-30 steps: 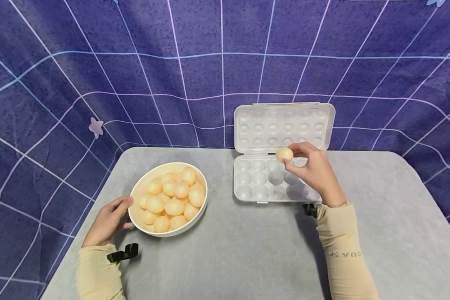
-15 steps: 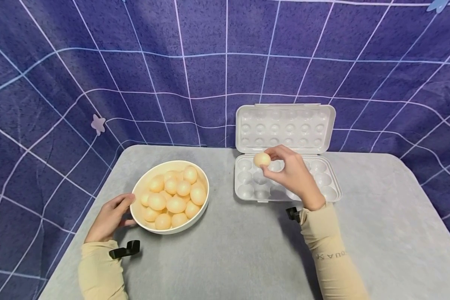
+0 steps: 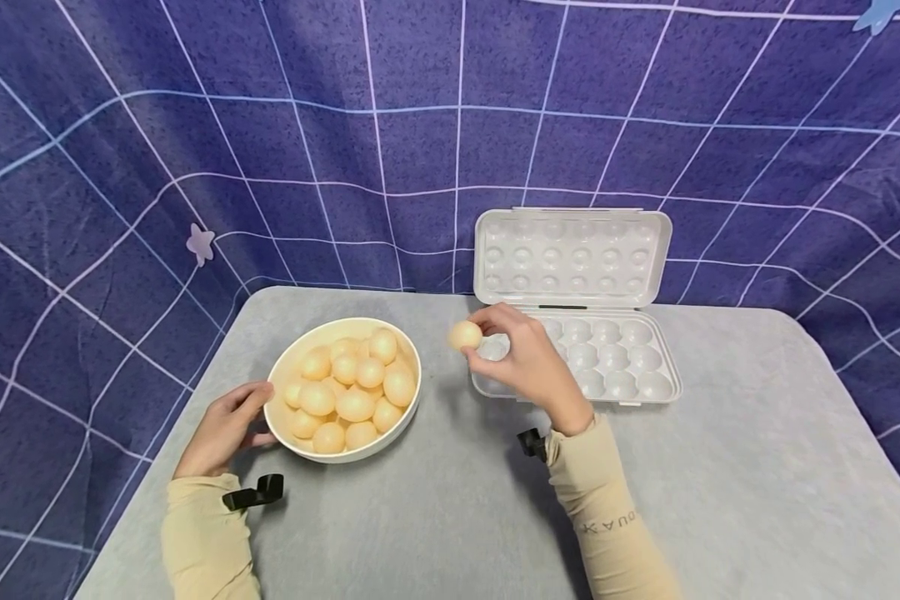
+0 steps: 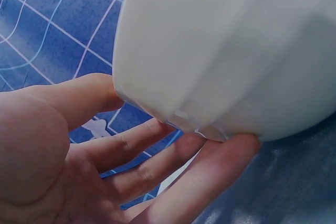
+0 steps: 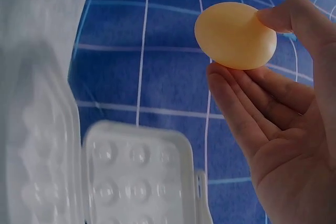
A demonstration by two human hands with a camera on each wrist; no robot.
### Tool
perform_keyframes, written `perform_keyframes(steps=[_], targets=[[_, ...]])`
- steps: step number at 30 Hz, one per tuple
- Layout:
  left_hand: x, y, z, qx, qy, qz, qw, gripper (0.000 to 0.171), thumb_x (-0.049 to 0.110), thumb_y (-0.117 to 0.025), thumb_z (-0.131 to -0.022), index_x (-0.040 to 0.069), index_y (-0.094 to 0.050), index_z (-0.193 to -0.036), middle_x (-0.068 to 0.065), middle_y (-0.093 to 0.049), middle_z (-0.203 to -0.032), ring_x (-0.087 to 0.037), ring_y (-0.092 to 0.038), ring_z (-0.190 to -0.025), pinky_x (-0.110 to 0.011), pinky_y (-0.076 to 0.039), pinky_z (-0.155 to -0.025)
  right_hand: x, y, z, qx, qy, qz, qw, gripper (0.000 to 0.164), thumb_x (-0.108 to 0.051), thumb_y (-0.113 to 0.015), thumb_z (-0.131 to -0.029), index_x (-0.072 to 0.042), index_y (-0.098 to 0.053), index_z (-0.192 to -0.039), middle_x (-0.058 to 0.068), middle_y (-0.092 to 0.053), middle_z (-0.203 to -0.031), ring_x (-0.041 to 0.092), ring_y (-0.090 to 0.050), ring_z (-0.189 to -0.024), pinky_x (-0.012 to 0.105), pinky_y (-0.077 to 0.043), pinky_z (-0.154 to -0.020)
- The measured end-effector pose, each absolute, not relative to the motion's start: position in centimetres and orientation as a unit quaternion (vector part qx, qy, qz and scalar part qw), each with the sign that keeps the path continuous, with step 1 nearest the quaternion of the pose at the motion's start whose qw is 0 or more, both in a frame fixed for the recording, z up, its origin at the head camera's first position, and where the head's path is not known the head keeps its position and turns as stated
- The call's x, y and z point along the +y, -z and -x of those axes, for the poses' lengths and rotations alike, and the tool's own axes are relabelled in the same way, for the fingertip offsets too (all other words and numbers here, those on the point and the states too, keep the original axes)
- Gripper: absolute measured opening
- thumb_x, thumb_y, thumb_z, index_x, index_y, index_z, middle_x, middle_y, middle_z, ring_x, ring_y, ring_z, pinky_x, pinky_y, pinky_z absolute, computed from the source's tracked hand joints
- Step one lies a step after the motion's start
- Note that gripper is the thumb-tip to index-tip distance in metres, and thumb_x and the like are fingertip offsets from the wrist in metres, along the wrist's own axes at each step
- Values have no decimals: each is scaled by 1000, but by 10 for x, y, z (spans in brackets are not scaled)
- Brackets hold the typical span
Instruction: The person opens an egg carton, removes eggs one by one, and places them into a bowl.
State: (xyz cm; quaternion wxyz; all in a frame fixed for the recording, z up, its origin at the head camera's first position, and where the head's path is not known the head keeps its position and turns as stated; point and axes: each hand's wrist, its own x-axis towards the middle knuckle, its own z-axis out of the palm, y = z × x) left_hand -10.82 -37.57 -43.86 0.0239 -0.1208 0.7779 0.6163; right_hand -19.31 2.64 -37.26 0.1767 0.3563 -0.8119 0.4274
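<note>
My right hand [image 3: 525, 358] pinches a pale yellow egg [image 3: 465, 335] between thumb and fingertips, off the left end of a white plastic egg carton [image 3: 613, 358]. In the right wrist view the egg [image 5: 235, 35] lies sideways in the grip, raised over the carton's level. The carton's lid [image 3: 573, 267] stands up behind its cupped base. On the left, a white bowl [image 3: 288, 367] holds several more eggs [image 3: 355, 404]. My left hand [image 3: 221, 429] grips the bowl's left side, thumb at the rim and fingertips against the outer wall [image 4: 226, 51].
A grey tabletop [image 3: 435, 500] lies under the bowl and carton, with a gap between the two. A dark blue cloth [image 3: 420, 142] with pale grid lines hangs behind the table. Both wrists wear a black camera mount [image 3: 255, 493].
My right hand has carried the egg leftward, from over the middle of the carton to beyond its left end. The left hand stays on the bowl; the head view has shifted slightly.
</note>
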Motion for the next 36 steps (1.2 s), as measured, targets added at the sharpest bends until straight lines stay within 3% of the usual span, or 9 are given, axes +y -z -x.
perform_keyframes(steps=[9,16,21,30,36], targets=[[-370,432,106,781,-612,121,23,61,37,-51,-94,-10,-38,-132,3,-58,-97,-5,-61,-83,-36,-59,-65,-9,380,177,-803,-418,-396,153,23,-23,-69,-77,-14,-64,-97,-7,-60,-93,9,-57,-84,20,-50,-77],[-374,436,110,777,-616,126,25,55,37,-54,-93,-5,-46,-128,2,-60,-97,-7,-62,-83,-40,-58,-66,-32,390,167,-809,-381,-428,131,25,-25,-67,-77,-12,-63,-98,-6,-59,-92,9,-57,-84,16,-50,-77],[-373,434,108,787,-604,122,25,59,38,-52,-94,-7,-42,-130,3,-59,-97,-6,-62,-83,-38,-58,-66,-44,395,163,-811,-354,-452,114,28,-27,-66,-78,-10,-62,-100,-5,-59,-92,9,-56,-84,12,-47,-77],[-373,434,106,786,-605,128,28,60,35,-49,-95,-10,-36,-133,-2,-57,-103,-4,-61,-84,-36,-59,-66,-56,397,155,-822,-292,-480,97,35,-33,-62,-81,-12,-63,-109,-3,-60,-104,6,-54,-93,17,-47,-85],[-370,432,106,793,-594,131,26,64,40,-50,-94,-7,-36,-135,-6,-56,-107,-3,-60,-85,-36,-59,-67,-62,400,150,-827,-248,-494,100,35,-31,-62,-80,-13,-64,-110,-6,-55,-97,3,-49,-81,15,-48,-74]])
